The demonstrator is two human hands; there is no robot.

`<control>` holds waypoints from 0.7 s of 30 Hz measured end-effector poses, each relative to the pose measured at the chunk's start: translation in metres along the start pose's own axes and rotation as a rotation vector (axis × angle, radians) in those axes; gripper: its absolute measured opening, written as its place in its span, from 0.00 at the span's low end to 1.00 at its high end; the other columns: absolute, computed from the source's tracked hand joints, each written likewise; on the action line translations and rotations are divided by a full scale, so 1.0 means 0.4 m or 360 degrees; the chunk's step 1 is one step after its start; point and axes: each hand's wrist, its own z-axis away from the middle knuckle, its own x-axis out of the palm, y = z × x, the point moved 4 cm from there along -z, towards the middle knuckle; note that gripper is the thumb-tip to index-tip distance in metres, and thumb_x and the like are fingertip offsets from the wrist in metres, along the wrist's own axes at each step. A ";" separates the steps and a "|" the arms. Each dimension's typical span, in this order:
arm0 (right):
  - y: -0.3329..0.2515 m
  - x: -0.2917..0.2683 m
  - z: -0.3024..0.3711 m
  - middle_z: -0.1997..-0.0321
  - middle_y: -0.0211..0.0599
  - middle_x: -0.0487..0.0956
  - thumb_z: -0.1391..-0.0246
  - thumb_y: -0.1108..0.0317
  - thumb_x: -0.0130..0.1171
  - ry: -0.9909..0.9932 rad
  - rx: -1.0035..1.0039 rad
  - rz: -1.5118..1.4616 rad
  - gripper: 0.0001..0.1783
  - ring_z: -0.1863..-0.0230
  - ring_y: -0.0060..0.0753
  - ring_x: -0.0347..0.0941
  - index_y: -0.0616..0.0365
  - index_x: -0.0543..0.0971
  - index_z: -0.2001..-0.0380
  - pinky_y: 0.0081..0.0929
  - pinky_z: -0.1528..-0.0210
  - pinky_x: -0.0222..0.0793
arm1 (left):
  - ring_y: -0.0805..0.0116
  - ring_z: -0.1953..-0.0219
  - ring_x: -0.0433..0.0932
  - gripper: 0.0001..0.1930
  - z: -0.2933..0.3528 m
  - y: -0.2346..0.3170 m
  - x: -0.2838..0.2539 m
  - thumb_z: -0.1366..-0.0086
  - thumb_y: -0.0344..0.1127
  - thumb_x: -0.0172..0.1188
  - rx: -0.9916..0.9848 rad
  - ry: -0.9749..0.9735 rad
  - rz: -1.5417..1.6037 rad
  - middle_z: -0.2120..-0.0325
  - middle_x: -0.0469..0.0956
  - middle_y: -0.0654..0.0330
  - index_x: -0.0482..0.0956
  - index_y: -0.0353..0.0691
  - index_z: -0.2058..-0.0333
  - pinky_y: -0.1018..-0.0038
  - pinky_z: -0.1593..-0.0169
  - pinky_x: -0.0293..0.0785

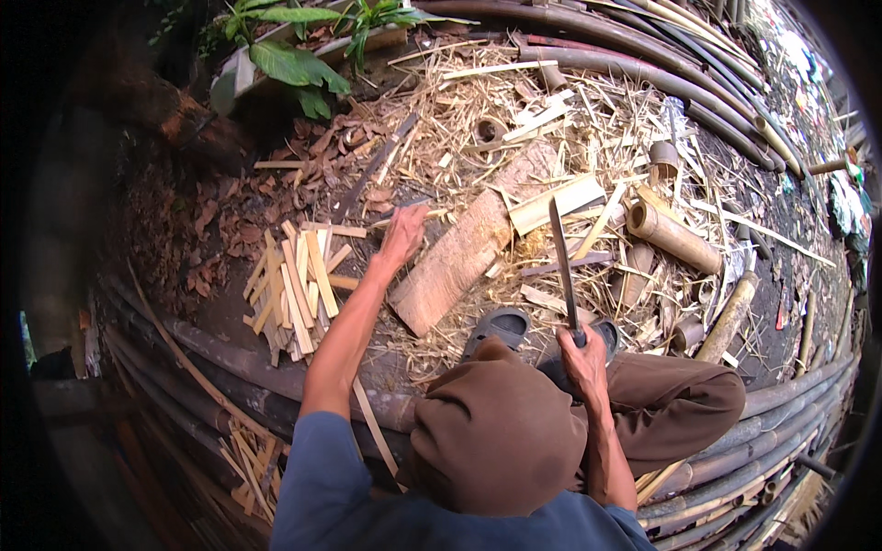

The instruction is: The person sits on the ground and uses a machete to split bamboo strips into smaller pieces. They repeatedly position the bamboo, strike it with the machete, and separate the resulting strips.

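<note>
My right hand (583,358) is closed round the dark handle of a long knife (563,262), its blade pointing away from me. Farther forward and to the left, my left hand (402,237) has its fingers closed on what looks like a thin bamboo strip (435,213), mostly covered by the hand. Between the two hands lies a flat, worn wooden board (455,262). A pale split bamboo piece (557,206) rests beside its far right edge, close to the blade. Left of the board, split bamboo slats (296,280) form a loose pile near my left forearm.
A cut bamboo tube (673,237) lies on the right among shavings (459,110). Long bamboo poles line the far side (634,69) and the near side (772,399). My brown-trousered knee (496,432) rises in front. Leafy plants (294,64) grow at the far left.
</note>
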 end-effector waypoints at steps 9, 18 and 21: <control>0.026 0.042 -0.019 0.84 0.27 0.68 0.45 0.56 0.57 -0.0050 0.0008 -0.0138 0.19 0.80 0.20 0.61 0.62 0.72 0.77 0.25 0.76 0.59 | 0.50 0.68 0.77 0.11 -0.023 0.288 -0.170 0.37 0.27 0.51 -0.0116 0.0446 0.0558 0.70 0.76 0.47 0.74 0.32 0.57 0.62 0.65 0.72; -0.079 0.084 -0.016 0.68 0.39 0.80 0.43 0.63 0.53 -0.0388 -0.0212 -0.0514 0.22 0.74 0.24 0.77 0.65 0.73 0.48 0.25 0.68 0.73 | 0.66 0.76 0.75 0.11 0.007 0.348 -0.017 0.35 0.28 0.47 -0.0463 0.0328 0.0842 0.70 0.79 0.54 0.72 0.38 0.55 0.70 0.70 0.71; -0.190 0.072 0.030 0.60 0.43 0.80 0.43 0.64 0.52 -0.0430 -0.0325 -0.0479 0.30 0.68 0.26 0.78 0.58 0.65 0.37 0.25 0.61 0.73 | 0.70 0.71 0.74 0.11 0.006 0.344 0.032 0.33 0.28 0.46 -0.0333 0.0623 0.1140 0.69 0.77 0.56 0.72 0.36 0.55 0.73 0.66 0.71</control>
